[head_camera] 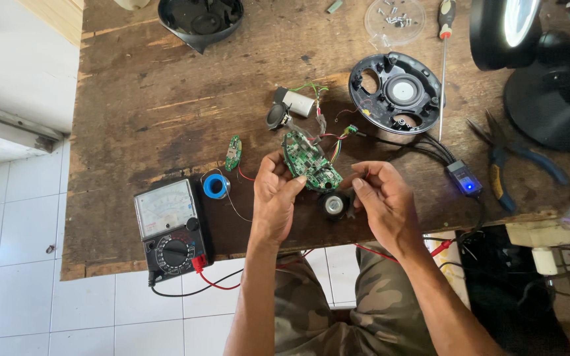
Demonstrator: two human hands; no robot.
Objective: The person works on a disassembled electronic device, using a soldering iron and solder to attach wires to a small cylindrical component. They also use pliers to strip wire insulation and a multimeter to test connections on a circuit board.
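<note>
My left hand grips a green circuit board by its near edge, holding it just above the wooden table. Coloured wires run from the board to a white cylinder part and a round black speaker housing. My right hand pinches a thin wire next to the board, fingers closed. A small round speaker lies between my hands. A smaller green board rests to the left.
An analog multimeter with red and black leads sits at the front left beside a blue solder spool. A screwdriver, pliers, a clear dish of screws, a magnifier lamp and a black shell surround the work area.
</note>
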